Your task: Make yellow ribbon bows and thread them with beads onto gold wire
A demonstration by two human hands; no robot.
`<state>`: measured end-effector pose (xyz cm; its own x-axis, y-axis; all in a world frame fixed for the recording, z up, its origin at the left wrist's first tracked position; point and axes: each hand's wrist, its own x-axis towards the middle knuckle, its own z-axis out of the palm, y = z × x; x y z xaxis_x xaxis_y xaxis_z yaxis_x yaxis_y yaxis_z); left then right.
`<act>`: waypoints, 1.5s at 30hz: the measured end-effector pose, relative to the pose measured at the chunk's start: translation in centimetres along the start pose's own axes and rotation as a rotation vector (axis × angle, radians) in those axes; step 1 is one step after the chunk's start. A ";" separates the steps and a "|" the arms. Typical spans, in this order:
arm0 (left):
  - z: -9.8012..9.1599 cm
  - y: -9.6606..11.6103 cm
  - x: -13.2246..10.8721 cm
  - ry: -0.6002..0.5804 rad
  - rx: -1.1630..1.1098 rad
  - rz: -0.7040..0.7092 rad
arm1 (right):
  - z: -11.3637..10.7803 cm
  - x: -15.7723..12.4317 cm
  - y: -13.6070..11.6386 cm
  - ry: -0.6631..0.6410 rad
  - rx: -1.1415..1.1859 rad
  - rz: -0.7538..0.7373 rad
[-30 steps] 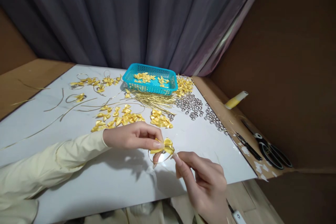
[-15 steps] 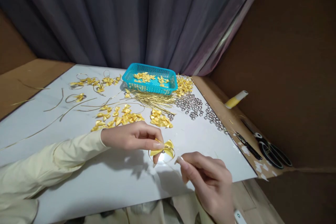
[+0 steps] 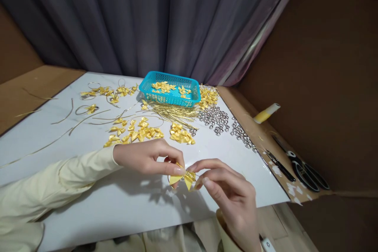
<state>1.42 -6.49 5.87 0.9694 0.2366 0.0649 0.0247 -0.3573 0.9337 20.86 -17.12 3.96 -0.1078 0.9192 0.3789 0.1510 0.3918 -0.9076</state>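
Between the thumb and fingers of my left hand (image 3: 153,159) is a yellow ribbon bow (image 3: 189,181), its tails pointing down towards me. Thin gold cord (image 3: 169,183) loops around the bow, and a small silver piece at its middle is mostly covered by my thumb. My right hand (image 3: 230,189) meets the bow from the right. Its index fingertip touches the bow's upper edge, while thumb and middle finger close on the cord at the bow's side. Several loose yellow bows (image 3: 141,132) lie on the white board (image 3: 124,204) beyond my hands.
A blue basket (image 3: 169,100) with yellow bows stands at the back. In front of it lie cut gold cords (image 3: 174,113), with silver beads (image 3: 214,118) to their right. Corded bows (image 3: 103,91) sit back left. Scissors (image 3: 305,171), a black pen-like tool (image 3: 280,165) and a glue tube (image 3: 266,113) lie right.
My right hand has moved left and up to the bow, with its index finger stretched onto it. The bow has turned so its tails hang down. My left hand keeps its hold.
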 end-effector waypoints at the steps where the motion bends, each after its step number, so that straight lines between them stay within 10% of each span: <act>1: 0.0 0.0 0.0 0.006 0.024 0.000 | 0.0 0.0 0.0 0.002 -0.001 0.000; 13: -0.2 -0.2 -0.2 0.035 -0.051 -0.003 | 0.9 -1.3 -1.5 0.290 -0.323 -0.115; 45: 0.2 -0.7 -0.2 0.089 -0.263 0.009 | 1.5 -1.4 -0.9 0.190 -0.418 -0.121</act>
<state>1.30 -6.50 5.13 0.9438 0.3172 0.0930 -0.0590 -0.1154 0.9916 19.40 -18.84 3.92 0.0271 0.8419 0.5389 0.5355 0.4430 -0.7190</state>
